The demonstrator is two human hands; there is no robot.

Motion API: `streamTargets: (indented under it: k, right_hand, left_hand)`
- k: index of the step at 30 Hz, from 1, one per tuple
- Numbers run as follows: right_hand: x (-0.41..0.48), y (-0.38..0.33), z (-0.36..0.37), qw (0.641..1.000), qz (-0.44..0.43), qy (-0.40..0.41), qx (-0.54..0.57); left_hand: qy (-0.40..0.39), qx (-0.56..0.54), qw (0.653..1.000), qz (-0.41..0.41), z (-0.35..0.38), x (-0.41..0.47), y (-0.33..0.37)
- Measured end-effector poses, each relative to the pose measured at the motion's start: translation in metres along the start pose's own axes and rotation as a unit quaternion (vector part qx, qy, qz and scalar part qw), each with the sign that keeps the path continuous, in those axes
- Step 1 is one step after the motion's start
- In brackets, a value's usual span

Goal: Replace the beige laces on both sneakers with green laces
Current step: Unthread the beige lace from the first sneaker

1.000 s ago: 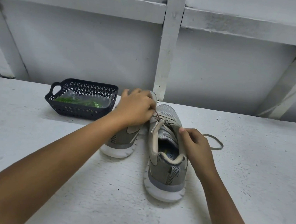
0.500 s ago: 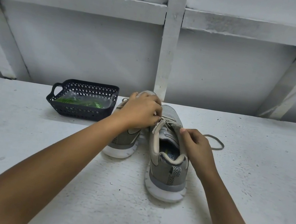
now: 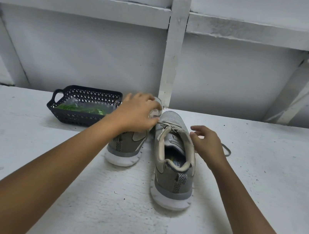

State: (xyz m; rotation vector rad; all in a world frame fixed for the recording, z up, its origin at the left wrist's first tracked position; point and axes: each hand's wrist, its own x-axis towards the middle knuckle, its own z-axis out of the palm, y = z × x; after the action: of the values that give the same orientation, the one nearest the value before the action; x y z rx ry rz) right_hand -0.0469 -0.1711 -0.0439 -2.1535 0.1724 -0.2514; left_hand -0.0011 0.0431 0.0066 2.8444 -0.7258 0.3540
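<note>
Two grey-beige sneakers stand heel towards me on the white surface. My left hand (image 3: 137,114) hovers over the left sneaker (image 3: 124,148), hiding its front, and its thumb and fingertips pinch a strand of the beige lace (image 3: 165,125) that runs across to the right sneaker (image 3: 173,172). That sneaker's upper eyelets are loosened. A loose loop of the same lace lies on the surface to the right. My right hand (image 3: 209,144) floats beside the right sneaker's collar with fingers relaxed, holding nothing. Green laces (image 3: 84,108) lie in a clear bag inside the basket.
A dark perforated plastic basket (image 3: 92,92) with a handle stands at the back left, just behind my left hand. A white wall with a vertical post (image 3: 172,59) and slanted braces rises directly behind the sneakers.
My right hand has let go of the right sneaker's collar and lifted off to the right, fingers spread. My left hand has shifted slightly left and up at the lace.
</note>
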Motion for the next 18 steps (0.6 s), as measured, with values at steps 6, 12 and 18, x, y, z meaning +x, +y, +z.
streamTargets:
  k: [6,12,18]
  right_hand:
    - [0.016,-0.003,0.004,0.994,0.013,-0.057,-0.088]
    - [-0.003,-0.029,-0.013,0.998,-0.045,-0.016,0.035]
    - [-0.039,-0.031,-0.019,0.974,-0.144,-0.072,-0.160]
  left_hand:
    - [-0.127,0.102,0.987,0.010,0.015,0.009,0.019]
    - [-0.006,-0.118,0.993,-0.021,-0.008,-0.001,0.026]
    - [-0.008,-0.183,0.983,0.027,-0.015,-0.039,0.049]
